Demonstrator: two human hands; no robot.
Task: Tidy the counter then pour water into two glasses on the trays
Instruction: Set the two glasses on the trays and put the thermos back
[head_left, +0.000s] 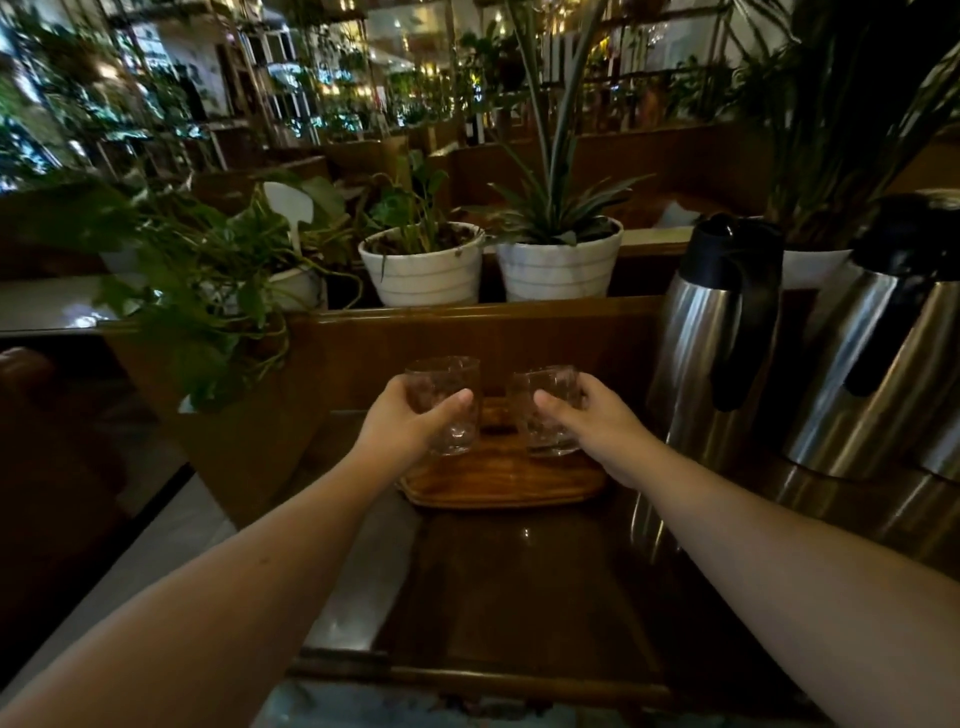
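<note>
Two clear glasses sit side by side over a wooden tray (498, 483) on the dark counter. My left hand (405, 421) wraps the left glass (447, 384), thumb across its front. Around the right glass (550, 389) my right hand (597, 426) is closed the same way. Both glasses look empty. Whether their bases rest on the tray or hover just above it I cannot tell. A steel thermos jug (722, 343) with a black lid and handle stands just right of the tray, and a second steel jug (883, 353) stands further right.
Behind the tray a wooden ledge (467, 312) carries white potted plants (426, 265), (561, 260). A leafy trailing plant (208, 291) hangs at the left. The glossy counter top (519, 582) stretches toward me, with the floor dropping off on the left.
</note>
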